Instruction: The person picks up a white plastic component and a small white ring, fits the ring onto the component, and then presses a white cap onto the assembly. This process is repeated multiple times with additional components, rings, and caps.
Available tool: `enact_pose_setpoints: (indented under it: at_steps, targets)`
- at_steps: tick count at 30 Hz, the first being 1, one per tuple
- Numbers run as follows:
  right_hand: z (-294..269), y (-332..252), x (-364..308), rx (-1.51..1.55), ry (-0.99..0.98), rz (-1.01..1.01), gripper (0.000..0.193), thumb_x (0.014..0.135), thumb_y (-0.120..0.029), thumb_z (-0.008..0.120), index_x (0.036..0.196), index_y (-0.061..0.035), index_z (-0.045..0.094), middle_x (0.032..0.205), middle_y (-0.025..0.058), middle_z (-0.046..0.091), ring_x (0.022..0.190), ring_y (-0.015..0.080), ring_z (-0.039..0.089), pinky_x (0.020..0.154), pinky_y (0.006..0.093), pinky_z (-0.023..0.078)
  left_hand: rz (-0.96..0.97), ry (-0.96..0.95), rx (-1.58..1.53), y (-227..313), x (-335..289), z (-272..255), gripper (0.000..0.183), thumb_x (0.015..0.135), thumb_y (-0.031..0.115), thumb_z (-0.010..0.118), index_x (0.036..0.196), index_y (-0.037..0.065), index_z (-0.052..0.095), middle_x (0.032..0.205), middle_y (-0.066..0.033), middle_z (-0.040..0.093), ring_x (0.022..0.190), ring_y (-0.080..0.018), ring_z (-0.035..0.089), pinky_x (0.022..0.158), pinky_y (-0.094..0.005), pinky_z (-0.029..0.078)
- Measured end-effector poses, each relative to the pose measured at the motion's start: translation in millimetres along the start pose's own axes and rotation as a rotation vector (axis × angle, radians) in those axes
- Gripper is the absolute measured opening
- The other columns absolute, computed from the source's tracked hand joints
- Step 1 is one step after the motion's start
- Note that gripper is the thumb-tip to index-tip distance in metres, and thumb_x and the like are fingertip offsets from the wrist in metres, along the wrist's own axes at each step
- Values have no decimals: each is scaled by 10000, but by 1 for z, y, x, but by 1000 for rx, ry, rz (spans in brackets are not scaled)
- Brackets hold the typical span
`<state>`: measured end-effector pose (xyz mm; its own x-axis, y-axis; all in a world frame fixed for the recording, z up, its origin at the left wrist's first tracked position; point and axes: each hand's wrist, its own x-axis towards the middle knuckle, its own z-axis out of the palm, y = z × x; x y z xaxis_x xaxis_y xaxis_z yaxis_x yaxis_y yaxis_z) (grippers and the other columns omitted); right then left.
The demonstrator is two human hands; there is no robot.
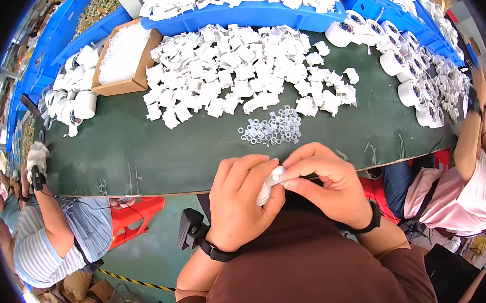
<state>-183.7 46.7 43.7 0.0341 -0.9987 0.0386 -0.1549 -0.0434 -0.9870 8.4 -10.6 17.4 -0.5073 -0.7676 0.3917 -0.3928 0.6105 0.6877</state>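
Observation:
Close to my body, at the table's front edge, my left hand [240,202] is closed around a white plastic part [266,191]. Much of that part is hidden by my fingers. My right hand [335,183] meets it from the other side, thumb and forefinger pinched at a small white tip [278,172] on the part's end. Whether that tip is a separate piece I cannot tell. Just beyond my hands lies a little heap of translucent rings [275,128]. Farther back spreads a big pile of white plastic parts [220,74].
A blue bin [245,19] of white pieces stands at the back, beside a cardboard box [120,86] of translucent pieces. Round white units [409,64] line the right side, more [85,105] the left. One person [52,238] sits left, another [454,193] right, along the green table [159,157].

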Motion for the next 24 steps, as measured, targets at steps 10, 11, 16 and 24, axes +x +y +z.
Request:
enact_pose_setpoints:
  at_steps: [10,11,16,24]
  targets:
    - [7,9,4,465,-28,263,147,974,60,636,1108,0,645,1224,102,645,1093,147,638,940,320,538,57,54,29,-4,-1,9,361,708,55,790,1037,64,642,1102,-90,666,896,-305,605,735,-400,508]
    - [7,8,5,464,-28,262,147,974,60,636,1108,0,645,1224,102,645,1093,147,638,940,320,538,57,55,29,-4,-1,9,361,708,55,790,1037,64,642,1102,-90,666,896,-305,605,735,-400,508]
    - [20,21,4,374,74,191,73,988,20,637,1035,-5,587,1002,23,657,842,75,642,747,235,524,83,83,50,-2,-1,14,403,697,31,816,1048,75,624,1079,-87,666,883,-303,607,709,-392,508]
    - [14,9,3,485,63,283,156,1007,42,588,1139,5,664,1172,87,656,1073,139,639,906,299,545,112,197,12,-9,-8,20,385,712,8,832,1008,96,602,1010,-78,664,874,-286,608,740,-395,527]
